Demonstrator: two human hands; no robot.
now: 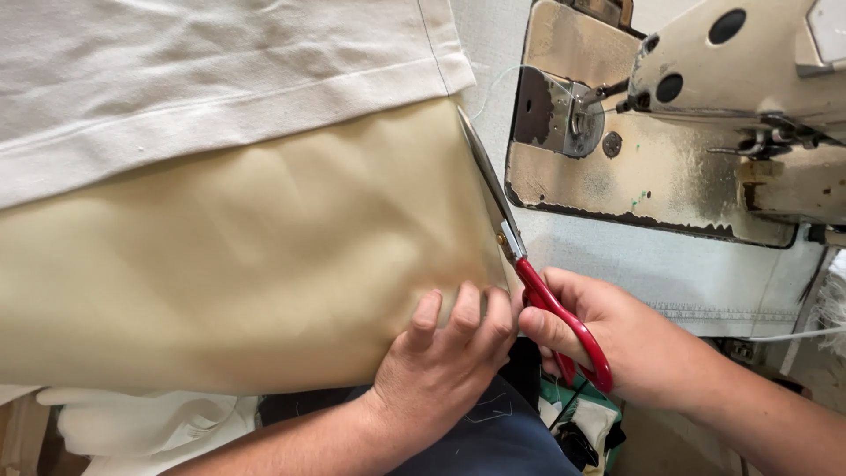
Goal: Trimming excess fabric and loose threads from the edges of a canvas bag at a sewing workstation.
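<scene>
Two hands work at the right edge of a cream cloth (238, 264) that lies spread across the table. The left hand (445, 357) rests flat on the cloth near its lower right corner, fingers spread a little and pressing down — it grips nothing. The right hand (608, 339) is closed around the red handles of a pair of scissors (511, 238), whose metal blades run up along the cloth's right edge, the tips near a hemmed white fabric (211, 79) that overlaps the cloth's top. Just beyond the blades stands a worn sewing machine (670, 132) — its paint chipped — on a pale fabric-covered surface (696, 278).
</scene>
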